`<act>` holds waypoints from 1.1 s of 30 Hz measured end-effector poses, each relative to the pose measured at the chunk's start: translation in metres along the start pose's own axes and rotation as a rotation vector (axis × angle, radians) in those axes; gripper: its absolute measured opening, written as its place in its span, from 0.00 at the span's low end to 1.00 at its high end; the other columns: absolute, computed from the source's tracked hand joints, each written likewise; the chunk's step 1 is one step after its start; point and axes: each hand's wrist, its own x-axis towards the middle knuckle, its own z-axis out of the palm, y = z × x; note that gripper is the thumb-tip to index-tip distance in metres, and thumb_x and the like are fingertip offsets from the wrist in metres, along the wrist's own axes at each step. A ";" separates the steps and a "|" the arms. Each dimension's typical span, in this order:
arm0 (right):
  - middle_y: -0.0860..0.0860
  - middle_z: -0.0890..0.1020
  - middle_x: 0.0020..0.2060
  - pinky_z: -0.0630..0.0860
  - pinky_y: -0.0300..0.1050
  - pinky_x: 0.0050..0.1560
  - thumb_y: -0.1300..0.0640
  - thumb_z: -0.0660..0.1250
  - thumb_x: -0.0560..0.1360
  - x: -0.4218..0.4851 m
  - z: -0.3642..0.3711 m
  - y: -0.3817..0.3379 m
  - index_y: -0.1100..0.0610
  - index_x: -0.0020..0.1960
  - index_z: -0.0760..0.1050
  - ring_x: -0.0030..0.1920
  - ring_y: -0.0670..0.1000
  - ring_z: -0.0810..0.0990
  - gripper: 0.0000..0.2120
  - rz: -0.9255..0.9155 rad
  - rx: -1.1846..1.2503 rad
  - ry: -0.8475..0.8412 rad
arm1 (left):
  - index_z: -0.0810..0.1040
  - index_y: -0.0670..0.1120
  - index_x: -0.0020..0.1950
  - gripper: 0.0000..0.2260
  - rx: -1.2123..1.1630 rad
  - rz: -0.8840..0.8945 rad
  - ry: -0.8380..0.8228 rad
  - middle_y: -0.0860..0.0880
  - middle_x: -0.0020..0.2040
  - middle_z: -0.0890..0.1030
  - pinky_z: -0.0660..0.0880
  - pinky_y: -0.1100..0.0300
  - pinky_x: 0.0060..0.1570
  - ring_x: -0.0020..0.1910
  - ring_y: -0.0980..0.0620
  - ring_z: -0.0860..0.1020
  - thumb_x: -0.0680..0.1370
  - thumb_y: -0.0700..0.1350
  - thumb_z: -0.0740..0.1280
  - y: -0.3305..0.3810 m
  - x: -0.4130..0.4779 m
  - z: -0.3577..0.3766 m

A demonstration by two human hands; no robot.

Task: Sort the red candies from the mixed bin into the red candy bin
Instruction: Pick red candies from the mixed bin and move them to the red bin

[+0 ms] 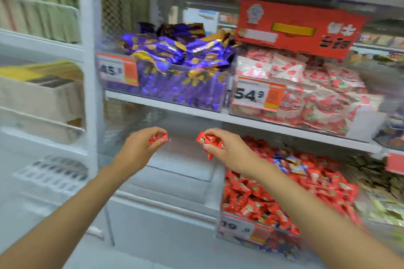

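My left hand (pixel 140 146) pinches a few red candies (pixel 158 138) above a clear bin (pixel 181 172) that looks bare inside, on the lower shelf. Just to the right, my right hand (pixel 225 148) grips a bunch of red candies (pixel 209 143) over the gap between that clear bin and the mixed bin (pixel 244 223). The mixed bin is piled with red wrapped candies (pixel 258 199), and a few blue and yellow wrappers (pixel 293 165) lie on top. The whole view is blurred by motion.
On the shelf above stand a bin of purple wrapped candies (pixel 181 61) and a bin of white and red strawberry packs (pixel 306 94), each with a price tag. A red cardboard box (pixel 295 28) sits over the strawberry packs. Greenish candies (pixel 380 192) fill a bin at far right.
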 end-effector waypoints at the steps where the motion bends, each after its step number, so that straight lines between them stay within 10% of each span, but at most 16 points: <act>1: 0.50 0.80 0.47 0.68 0.39 0.49 0.58 0.68 0.76 0.020 0.013 -0.002 0.55 0.58 0.76 0.47 0.49 0.76 0.11 0.008 -0.005 -0.011 | 0.81 0.46 0.51 0.06 0.019 -0.021 0.013 0.51 0.43 0.81 0.75 0.54 0.49 0.42 0.51 0.79 0.75 0.42 0.70 -0.016 0.007 -0.004; 12: 0.53 0.72 0.69 0.66 0.43 0.67 0.50 0.64 0.79 0.111 0.079 0.030 0.55 0.71 0.68 0.68 0.55 0.71 0.22 0.181 -0.283 -0.392 | 0.72 0.56 0.68 0.20 0.254 -0.181 -0.316 0.54 0.64 0.77 0.73 0.53 0.60 0.59 0.50 0.78 0.76 0.54 0.68 -0.081 0.049 0.016; 20: 0.51 0.82 0.54 0.72 0.54 0.60 0.57 0.66 0.75 -0.025 -0.028 0.060 0.52 0.56 0.80 0.57 0.55 0.78 0.11 0.119 -0.387 0.104 | 0.78 0.49 0.62 0.15 0.084 0.049 -0.301 0.50 0.56 0.81 0.75 0.59 0.54 0.53 0.51 0.79 0.75 0.46 0.70 0.012 0.015 0.052; 27: 0.52 0.81 0.53 0.70 0.48 0.59 0.61 0.68 0.74 -0.156 -0.095 0.117 0.53 0.57 0.80 0.57 0.55 0.77 0.12 0.362 -0.349 0.193 | 0.77 0.51 0.63 0.15 0.113 0.401 -0.324 0.50 0.60 0.80 0.71 0.55 0.60 0.60 0.49 0.75 0.76 0.52 0.67 0.145 -0.010 0.121; 33: 0.50 0.77 0.57 0.65 0.42 0.61 0.56 0.67 0.77 -0.193 -0.114 0.146 0.50 0.60 0.76 0.61 0.51 0.73 0.12 0.434 -0.238 0.206 | 0.53 0.59 0.76 0.40 0.514 0.448 -0.606 0.50 0.76 0.59 0.60 0.49 0.68 0.73 0.48 0.62 0.68 0.76 0.47 0.169 -0.027 0.186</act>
